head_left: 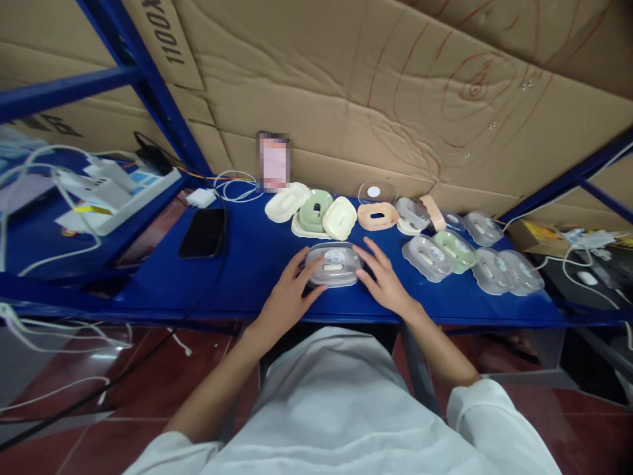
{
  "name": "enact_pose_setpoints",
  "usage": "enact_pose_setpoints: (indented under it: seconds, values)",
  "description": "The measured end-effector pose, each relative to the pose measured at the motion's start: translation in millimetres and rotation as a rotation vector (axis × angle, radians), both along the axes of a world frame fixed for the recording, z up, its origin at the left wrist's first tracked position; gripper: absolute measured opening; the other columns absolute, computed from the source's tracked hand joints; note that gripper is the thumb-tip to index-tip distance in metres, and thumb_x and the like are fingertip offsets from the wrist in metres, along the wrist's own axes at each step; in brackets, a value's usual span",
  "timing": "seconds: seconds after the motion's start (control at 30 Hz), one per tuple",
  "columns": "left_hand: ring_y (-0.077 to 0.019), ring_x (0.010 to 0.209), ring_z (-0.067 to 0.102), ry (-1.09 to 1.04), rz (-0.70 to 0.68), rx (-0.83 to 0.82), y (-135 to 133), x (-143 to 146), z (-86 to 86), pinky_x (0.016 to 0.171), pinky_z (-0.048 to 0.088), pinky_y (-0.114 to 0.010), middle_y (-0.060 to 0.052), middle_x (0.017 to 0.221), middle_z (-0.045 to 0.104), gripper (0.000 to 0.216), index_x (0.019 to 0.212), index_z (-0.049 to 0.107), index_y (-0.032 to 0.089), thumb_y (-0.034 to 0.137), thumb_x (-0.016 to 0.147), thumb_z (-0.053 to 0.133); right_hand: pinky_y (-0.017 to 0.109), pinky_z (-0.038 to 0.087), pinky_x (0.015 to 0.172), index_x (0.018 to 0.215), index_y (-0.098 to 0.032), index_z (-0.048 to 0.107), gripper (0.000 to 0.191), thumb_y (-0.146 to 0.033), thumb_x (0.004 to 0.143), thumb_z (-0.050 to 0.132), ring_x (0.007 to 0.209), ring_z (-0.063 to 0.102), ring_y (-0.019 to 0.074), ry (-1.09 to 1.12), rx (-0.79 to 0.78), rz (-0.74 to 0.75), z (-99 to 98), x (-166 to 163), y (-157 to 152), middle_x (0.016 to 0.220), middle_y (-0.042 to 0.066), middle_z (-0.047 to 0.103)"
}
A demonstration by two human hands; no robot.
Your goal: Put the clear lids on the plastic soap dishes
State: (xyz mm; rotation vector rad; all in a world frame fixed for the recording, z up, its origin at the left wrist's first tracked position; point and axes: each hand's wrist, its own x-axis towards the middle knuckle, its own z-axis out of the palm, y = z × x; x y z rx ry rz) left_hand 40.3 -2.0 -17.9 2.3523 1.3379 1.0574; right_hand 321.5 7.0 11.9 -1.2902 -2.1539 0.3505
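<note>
A soap box with a clear lid lies in front of me near the table's front edge. On its lid is a round printed label, and a pale oblong shape shows in the middle. My left hand grips the box's left end, with fingers over the lid and the thumb at the near side. At the right end, my right hand steadies the box between fingertips and thumb, its fingers spread. Just behind stand loose parts: a cream tray, a green tray and a peach slotted tray.
Several lidded soap boxes sit to the right, a green one among them. A clear lid leans at the back. Left are a black phone, a white charger and a power strip. Cardboard walls the back.
</note>
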Motion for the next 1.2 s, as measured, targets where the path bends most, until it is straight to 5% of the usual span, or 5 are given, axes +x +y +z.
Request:
enact_pose_setpoints:
  seconds: [0.1, 0.5, 0.77, 0.97, 1.2]
  values:
    - [-0.0306, 0.148, 0.056, -0.026, 0.022, -0.009, 1, -2, -1.1, 0.121, 0.052, -0.047, -0.013, 0.163, 0.049, 0.056, 0.155, 0.052, 0.030, 0.043, 0.102, 0.068, 0.057, 0.036, 0.131, 0.164, -0.031, 0.047, 0.055, -0.044, 0.110, 0.054, 0.165, 0.030, 0.0310, -0.152, 0.079, 0.184, -1.6, -3, -1, 0.176, 0.010, 0.036]
    - [-0.0310, 0.143, 0.061, 0.012, 0.057, 0.021, 0, -9, 2.0, 0.117, 0.056, -0.048, -0.013, 0.157, 0.055, 0.045, 0.143, 0.061, 0.027, 0.043, 0.102, 0.068, 0.053, 0.039, 0.132, 0.168, -0.029, 0.041, 0.059, -0.036, 0.111, 0.053, 0.164, 0.032, 0.0286, -0.284, 0.198, 0.166, -7.1, -6, -9, 0.174, 0.009, 0.039]
    - [-0.0466, 0.155, 0.041, 0.069, 0.416, 0.189, 4, -36, 22.0, 0.119, 0.042, -0.071, -0.026, 0.168, 0.037, 0.053, 0.151, 0.055, 0.019, 0.027, 0.100, 0.063, 0.066, 0.029, 0.129, 0.161, -0.012, 0.047, 0.056, -0.031, 0.109, 0.044, 0.159, 0.039, 0.0392, -0.357, 0.145, -0.229, 10.9, 31, 66, 0.168, 0.023, 0.045]
    - [-0.0405, 0.148, 0.051, 0.126, 0.170, 0.196, -3, -7, 17.0, 0.117, 0.047, -0.061, -0.022, 0.161, 0.051, 0.044, 0.147, 0.060, 0.020, 0.027, 0.104, 0.056, 0.067, 0.030, 0.124, 0.143, -0.016, 0.064, 0.044, -0.039, 0.107, 0.053, 0.137, 0.060, 0.0408, -0.431, 0.078, -0.167, 15.9, 24, 82, 0.141, 0.022, 0.069]
    - [-0.0360, 0.147, 0.054, 0.231, -0.020, 0.134, -8, 7, 8.1, 0.119, 0.049, -0.056, -0.019, 0.162, 0.050, 0.047, 0.154, 0.052, 0.022, 0.028, 0.107, 0.053, 0.055, 0.033, 0.124, 0.146, -0.018, 0.062, 0.048, -0.044, 0.105, 0.063, 0.143, 0.055, 0.0359, -0.315, 0.166, 0.044, 15.4, -24, 71, 0.153, 0.018, 0.062]
